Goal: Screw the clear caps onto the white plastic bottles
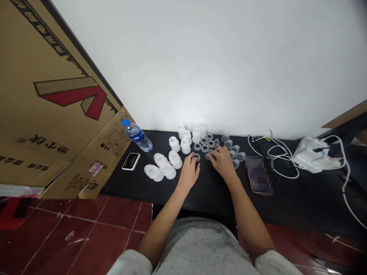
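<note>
Step in hand looks like ring handling: both hands are down at the flat translucent rings, mid desk (213, 193). Left hand (188, 172) is at the nearest ring (198, 155), which lies just at its fingertips; thumb and forefinger stand apart, and whether they grip the rim, can't tell. Right hand (223, 162) reaches in from the other side, fingers bent and bunched over a second ring (208, 156); pinch or plain touch, can't tell, the tips are partly hidden.

More loose rings (204, 151) lie flat on the desk just beyond the hands. White stepped pieces (185, 146) stand in groups to the left and behind, none touched by the right hand. Clear caps (240, 156) sit just right of the right hand, some close to its knuckles.

Judgement on the next move: it calls for fingertip precision, a light pinch on a thin rim, without nudging neighbouring rings or caps. Rings probably slide easily if pushed. Bottle (138, 136) and phone (258, 175) are off to the sides, clear of the hands.
</note>
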Demonstrator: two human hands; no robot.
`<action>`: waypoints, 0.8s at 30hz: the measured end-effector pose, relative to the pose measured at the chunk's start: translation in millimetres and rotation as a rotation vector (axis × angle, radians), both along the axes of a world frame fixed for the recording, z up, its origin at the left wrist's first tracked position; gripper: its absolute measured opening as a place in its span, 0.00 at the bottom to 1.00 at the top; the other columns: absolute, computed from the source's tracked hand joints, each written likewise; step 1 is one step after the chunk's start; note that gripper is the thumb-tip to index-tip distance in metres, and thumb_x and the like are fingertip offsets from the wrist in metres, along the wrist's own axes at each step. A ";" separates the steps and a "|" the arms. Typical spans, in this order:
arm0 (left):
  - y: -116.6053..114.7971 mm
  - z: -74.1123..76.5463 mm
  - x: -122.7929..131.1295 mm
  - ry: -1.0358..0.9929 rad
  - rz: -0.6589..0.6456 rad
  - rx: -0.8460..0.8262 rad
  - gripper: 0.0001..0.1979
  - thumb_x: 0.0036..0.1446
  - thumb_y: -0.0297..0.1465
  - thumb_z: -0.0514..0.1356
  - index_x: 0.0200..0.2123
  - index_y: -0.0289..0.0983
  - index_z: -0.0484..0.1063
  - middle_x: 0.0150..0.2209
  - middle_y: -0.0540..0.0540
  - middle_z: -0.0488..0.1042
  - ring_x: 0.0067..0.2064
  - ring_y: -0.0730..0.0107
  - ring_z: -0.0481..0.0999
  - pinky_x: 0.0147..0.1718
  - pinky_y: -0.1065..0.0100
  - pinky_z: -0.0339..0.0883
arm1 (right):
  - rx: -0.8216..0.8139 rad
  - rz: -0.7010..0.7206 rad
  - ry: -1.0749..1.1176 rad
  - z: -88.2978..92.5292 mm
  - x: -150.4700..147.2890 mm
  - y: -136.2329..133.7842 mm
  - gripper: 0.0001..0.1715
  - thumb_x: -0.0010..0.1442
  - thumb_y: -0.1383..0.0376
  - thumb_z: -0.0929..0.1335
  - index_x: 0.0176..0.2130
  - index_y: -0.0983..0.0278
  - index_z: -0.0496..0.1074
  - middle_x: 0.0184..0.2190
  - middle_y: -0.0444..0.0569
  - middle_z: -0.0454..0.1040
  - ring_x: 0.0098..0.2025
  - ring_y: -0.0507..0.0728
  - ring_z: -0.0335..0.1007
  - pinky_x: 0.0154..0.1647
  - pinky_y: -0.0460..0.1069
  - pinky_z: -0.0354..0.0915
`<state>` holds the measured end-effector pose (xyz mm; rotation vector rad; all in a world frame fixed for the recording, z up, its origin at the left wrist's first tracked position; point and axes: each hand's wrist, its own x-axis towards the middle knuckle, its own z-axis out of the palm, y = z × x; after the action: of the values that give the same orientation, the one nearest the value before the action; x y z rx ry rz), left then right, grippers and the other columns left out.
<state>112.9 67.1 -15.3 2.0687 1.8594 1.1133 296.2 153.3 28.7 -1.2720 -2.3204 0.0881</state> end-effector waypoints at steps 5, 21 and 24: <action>-1.6 -3.4 -5.2 -0.113 -0.020 -0.016 0.07 0.73 0.26 0.57 0.50 0.40 0.71 0.58 0.37 0.72 0.65 0.53 0.73 0.65 0.48 0.71 | -0.103 0.052 -0.105 -6.2 -18.6 -15.0 0.09 0.73 0.65 0.69 0.40 0.62 0.81 0.42 0.56 0.78 0.45 0.64 0.74 0.45 0.54 0.68; 3.4 -16.4 -10.7 -0.595 0.043 -0.019 0.21 0.76 0.48 0.54 0.60 0.40 0.63 0.57 0.36 0.76 0.55 0.60 0.81 0.51 0.59 0.79 | -0.507 0.109 0.509 -24.1 -26.9 -14.3 0.12 0.64 0.63 0.73 0.48 0.61 0.75 0.40 0.48 0.84 0.28 0.54 0.74 0.34 0.49 0.70; 4.5 -17.9 -11.2 -0.612 0.003 -0.022 0.22 0.77 0.48 0.53 0.64 0.41 0.62 0.60 0.36 0.75 0.56 0.60 0.81 0.52 0.60 0.79 | -0.620 0.153 0.621 -27.0 -23.4 -6.2 0.14 0.62 0.56 0.74 0.42 0.63 0.80 0.33 0.48 0.83 0.29 0.55 0.74 0.33 0.49 0.69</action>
<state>101.7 71.7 -33.2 1.4695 1.5501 1.4993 272.8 147.1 1.6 -1.0994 -1.8748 1.1539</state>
